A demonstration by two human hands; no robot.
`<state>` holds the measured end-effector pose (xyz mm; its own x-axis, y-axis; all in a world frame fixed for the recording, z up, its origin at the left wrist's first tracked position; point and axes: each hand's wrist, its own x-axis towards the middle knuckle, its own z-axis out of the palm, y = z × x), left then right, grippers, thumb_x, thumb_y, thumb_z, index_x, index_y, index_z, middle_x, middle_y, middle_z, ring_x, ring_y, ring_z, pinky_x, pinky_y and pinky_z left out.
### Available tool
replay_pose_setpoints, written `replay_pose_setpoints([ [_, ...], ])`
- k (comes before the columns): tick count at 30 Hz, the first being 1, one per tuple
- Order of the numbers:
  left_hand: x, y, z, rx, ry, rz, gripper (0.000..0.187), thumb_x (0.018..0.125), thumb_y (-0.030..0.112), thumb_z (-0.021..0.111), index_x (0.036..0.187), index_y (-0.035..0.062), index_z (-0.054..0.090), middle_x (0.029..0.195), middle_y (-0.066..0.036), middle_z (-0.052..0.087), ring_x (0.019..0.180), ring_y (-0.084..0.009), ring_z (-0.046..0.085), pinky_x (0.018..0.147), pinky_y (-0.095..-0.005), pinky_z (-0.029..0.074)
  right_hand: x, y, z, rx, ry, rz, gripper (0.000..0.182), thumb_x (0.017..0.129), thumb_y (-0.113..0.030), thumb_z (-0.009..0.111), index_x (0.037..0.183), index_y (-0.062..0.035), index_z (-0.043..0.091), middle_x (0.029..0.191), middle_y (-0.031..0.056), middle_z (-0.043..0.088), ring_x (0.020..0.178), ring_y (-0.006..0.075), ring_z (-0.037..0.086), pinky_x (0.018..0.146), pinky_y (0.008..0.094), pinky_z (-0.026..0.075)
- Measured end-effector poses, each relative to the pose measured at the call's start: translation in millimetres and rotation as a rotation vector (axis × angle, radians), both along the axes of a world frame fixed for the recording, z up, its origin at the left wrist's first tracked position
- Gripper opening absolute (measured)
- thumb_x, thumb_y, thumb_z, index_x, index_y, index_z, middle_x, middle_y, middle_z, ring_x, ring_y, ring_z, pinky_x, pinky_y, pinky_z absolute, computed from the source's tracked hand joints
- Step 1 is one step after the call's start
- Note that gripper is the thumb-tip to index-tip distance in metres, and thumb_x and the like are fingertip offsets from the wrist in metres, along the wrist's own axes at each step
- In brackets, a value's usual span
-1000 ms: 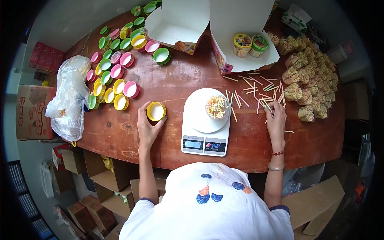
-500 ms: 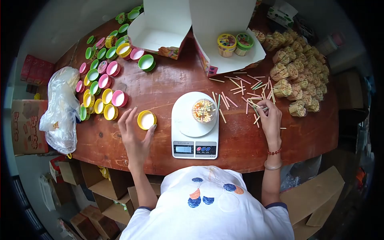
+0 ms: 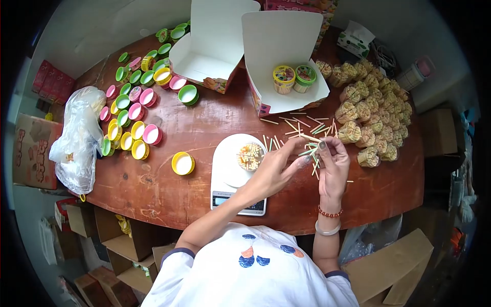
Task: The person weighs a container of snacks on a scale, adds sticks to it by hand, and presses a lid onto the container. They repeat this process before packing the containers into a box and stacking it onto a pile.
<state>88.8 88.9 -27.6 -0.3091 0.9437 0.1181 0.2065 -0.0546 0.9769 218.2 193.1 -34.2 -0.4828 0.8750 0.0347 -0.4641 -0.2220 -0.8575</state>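
On the worktop sits the scale, central — for easy reach, I think. Of my left hand, I cannot tell the grip; my right hand pinches — near the cup on the scale — some thin sticks.

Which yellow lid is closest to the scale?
The yellow lid standing by itself, just left of the scale; the other yellow lids sit farther left, grouped among pink and green ones.

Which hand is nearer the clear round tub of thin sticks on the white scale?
Left. The left hand is just to the right of the clear tub; the right hand is farther out on that side.
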Motion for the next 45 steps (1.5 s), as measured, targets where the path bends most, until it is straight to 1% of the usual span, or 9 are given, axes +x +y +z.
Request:
replay_pose_setpoints([
  [2, 4, -6, 5, -0.070, -0.276, 0.016, 0.043, 0.101, 0.010, 0.063, 0.140, 0.0006, 0.048, 0.122, -0.020, 0.068, 0.118, -0.0244, 0.069, 0.093, -0.0331, 0.056, 1, -11, -9, -0.059, 0.015, -0.010, 0.016, 0.095, -0.006, 0.073, 0.108, -0.0008, 0.066, 0.092, 0.0037, 0.069, 0.076, 0.0091, 0.066, 0.060, 0.0217, 0.055],
  [11, -4, -37, 12, 0.053, 0.282, 0.271, 0.026, 0.094, 0.003, 0.069, 0.119, 0.0006, 0.065, 0.118, -0.014, 0.064, 0.089, -0.0144, 0.067, 0.078, -0.0282, 0.056, -13, -53, -9, -0.248, 0.179, 0.015, 0.018, 0.095, -0.002, 0.072, 0.111, -0.0045, 0.064, 0.095, 0.0019, 0.068, 0.081, 0.0079, 0.064, 0.076, 0.0220, 0.054],
  [13, -3, -41, 18, 0.018, -0.277, 0.150, 0.020, 0.098, 0.006, 0.067, 0.115, -0.0038, 0.065, 0.101, -0.011, 0.069, 0.083, -0.0130, 0.071, 0.076, -0.0264, 0.059, -14, -60, -8, -0.154, 0.173, -0.005, 0.016, 0.094, -0.002, 0.072, 0.109, -0.0040, 0.065, 0.094, 0.0029, 0.069, 0.081, 0.0081, 0.065, 0.075, 0.0221, 0.054],
  [16, -15, -56, 17, 0.045, -0.557, 0.172, 0.015, 0.102, 0.005, 0.062, 0.112, -0.0050, 0.067, 0.098, -0.008, 0.071, 0.083, -0.0111, 0.071, 0.075, -0.0239, 0.060, -21, -68, 5, -0.090, 0.150, 0.053, 0.014, 0.094, -0.002, 0.073, 0.106, -0.0032, 0.065, 0.093, 0.0046, 0.070, 0.081, 0.0088, 0.066, 0.076, 0.0220, 0.054],
  [26, -88, -123, 23, -0.008, -0.225, 0.489, 0.019, 0.099, -0.003, 0.062, 0.114, -0.0079, 0.072, 0.106, -0.014, 0.075, 0.099, -0.0203, 0.075, 0.088, -0.0291, 0.063, -40, -54, 25, 0.603, -0.556, 0.193, 0.007, 0.090, 0.001, 0.075, 0.097, 0.0037, 0.074, 0.090, 0.0062, 0.072, 0.080, 0.0106, 0.068, 0.069, 0.0228, 0.055],
  [34, -86, -130, 12, -0.027, -0.043, 0.513, 0.022, 0.095, -0.005, 0.064, 0.116, -0.0051, 0.072, 0.104, -0.012, 0.077, 0.098, -0.0192, 0.075, 0.086, -0.0291, 0.064, -57, -64, 14, 0.821, -0.636, 0.208, 0.005, 0.084, 0.001, 0.078, 0.090, 0.0010, 0.077, 0.084, 0.0075, 0.072, 0.071, 0.0155, 0.068, 0.064, 0.0256, 0.054],
  [37, -86, -130, 16, -0.067, 0.051, 0.493, 0.022, 0.094, -0.005, 0.066, 0.114, -0.0039, 0.073, 0.102, -0.011, 0.077, 0.095, -0.0177, 0.076, 0.083, -0.0284, 0.063, -52, -67, 1, 0.899, -0.680, 0.275, 0.026, 0.079, -0.006, 0.085, 0.102, -0.0020, 0.076, 0.101, 0.0109, 0.071, 0.086, 0.0186, 0.069, 0.070, 0.0295, 0.055],
  [40, -87, -127, 21, -0.094, 0.112, 0.465, 0.019, 0.091, -0.005, 0.069, 0.110, -0.0028, 0.073, 0.099, -0.011, 0.078, 0.089, -0.0169, 0.076, 0.079, -0.0276, 0.063, -57, -69, 1, 1.061, -0.718, 0.109, 0.084, 0.063, -0.020, 0.096, 0.135, -0.0053, 0.056, 0.142, 0.0177, 0.050, 0.120, 0.0286, 0.059, 0.093, 0.0404, 0.054],
  [45, -89, -115, 41, -0.128, 0.322, 0.350, 0.018, 0.087, -0.001, 0.075, 0.105, 0.0010, 0.075, 0.094, -0.010, 0.077, 0.080, -0.0163, 0.076, 0.071, -0.0271, 0.063, -68, -79, -23, 0.901, -0.612, 0.115, 0.068, 0.069, -0.015, 0.093, 0.128, -0.0023, 0.060, 0.115, 0.0143, 0.068, 0.107, 0.0312, 0.067, 0.094, 0.0409, 0.054],
])
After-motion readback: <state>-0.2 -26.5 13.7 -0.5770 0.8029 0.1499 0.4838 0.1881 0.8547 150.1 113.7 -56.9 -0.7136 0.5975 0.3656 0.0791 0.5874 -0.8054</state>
